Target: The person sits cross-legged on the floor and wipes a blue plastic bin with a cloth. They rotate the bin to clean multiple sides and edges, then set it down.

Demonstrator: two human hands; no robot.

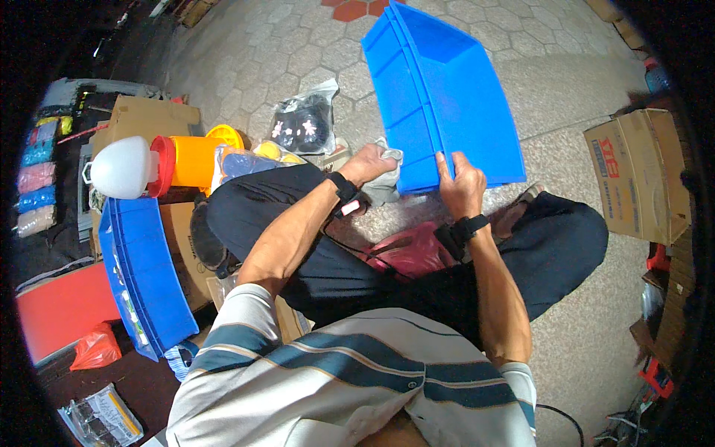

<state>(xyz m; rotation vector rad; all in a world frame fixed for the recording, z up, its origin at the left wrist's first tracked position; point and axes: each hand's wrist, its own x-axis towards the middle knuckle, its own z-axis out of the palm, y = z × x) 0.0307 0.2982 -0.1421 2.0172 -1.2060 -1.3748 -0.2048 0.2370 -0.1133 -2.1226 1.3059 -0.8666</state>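
Note:
A large blue plastic bin point(473, 112) stands tilted in front of me, its hollow side turned to the right. My right hand point(463, 185) grips its near edge, fingers and thumb closed on the rim. In my left hand point(362, 165) is a crumpled grey cloth point(383, 186), bunched between the closed fingers beside the bin's near left corner. Part of the cloth hangs below that hand. Between my crossed legs lies a pink plastic bag point(410, 249), partly covered by my right wrist.
Left of my knee are an orange container point(195, 160) with a white domed top, a second blue bin point(145, 272) and a cardboard box point(153, 119). A clear bag with dark contents point(305, 123) lies ahead on the tiles. Another cardboard box point(640, 175) stands at the right.

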